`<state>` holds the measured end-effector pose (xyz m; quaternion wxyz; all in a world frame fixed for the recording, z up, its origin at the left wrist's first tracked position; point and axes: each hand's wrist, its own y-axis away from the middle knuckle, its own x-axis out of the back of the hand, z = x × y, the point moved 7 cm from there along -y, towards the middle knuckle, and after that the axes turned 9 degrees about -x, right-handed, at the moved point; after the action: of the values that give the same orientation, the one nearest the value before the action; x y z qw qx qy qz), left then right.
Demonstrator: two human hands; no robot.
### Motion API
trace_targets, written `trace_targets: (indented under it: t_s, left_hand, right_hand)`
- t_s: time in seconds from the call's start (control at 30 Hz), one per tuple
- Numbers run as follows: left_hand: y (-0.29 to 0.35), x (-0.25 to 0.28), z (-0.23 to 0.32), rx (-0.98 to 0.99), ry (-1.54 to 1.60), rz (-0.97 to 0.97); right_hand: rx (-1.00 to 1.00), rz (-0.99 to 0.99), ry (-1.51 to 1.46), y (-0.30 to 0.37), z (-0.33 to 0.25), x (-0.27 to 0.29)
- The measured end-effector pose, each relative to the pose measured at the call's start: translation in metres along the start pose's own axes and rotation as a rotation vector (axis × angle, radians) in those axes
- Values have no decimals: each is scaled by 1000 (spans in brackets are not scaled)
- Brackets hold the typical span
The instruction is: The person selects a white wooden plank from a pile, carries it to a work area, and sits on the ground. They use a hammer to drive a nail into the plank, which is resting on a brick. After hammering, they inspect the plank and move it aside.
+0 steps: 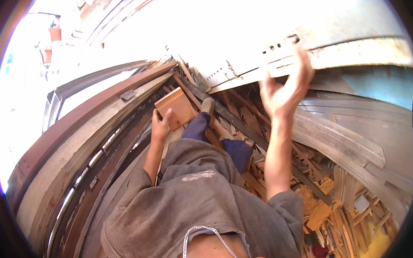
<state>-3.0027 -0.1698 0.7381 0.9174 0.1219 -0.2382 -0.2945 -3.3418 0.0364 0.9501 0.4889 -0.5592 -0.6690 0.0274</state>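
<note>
My left hand [161, 124] grips a flat, reddish-brown wooden board [177, 107] by its near left edge, the thumb on its top face. The board is roughly rectangular and is held out in front of my left leg. My right hand [285, 92] is raised on the right, slightly blurred, its fingers apart and nothing seen in it. It is close to the edge of a pale, overexposed panel [372, 53] with small dark holes along it. My feet stand among wood scraps, one shoe [208, 105] showing just beyond the board.
Long timber planks [49, 189] lean in a row along my left. Broken wood offcuts [307, 162] cover the ground under and right of my legs. Wide grey boards [338, 138] lie at the right, below a worn blue surface [378, 86]. Thin sticks [344, 229] are heaped at lower right.
</note>
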Motion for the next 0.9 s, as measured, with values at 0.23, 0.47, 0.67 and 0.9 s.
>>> trace_targets:
  t_s: [0.23,0.47,0.67,0.9]
  left_hand:
    - [-40,7,-39,284,548,125]
    - [-41,-8,-100,540,590,202]
    - [-58,-44,-102,647,729,168]
    - [-124,-94,-55,629,777,168]
  right_hand:
    - [18,442,514,-110,81,-59]
    - [-142,275,1102,-105,80,-104]
    - [-205,324,859,-109,80,-90]
    - [-204,371,865,-110,64,-87]
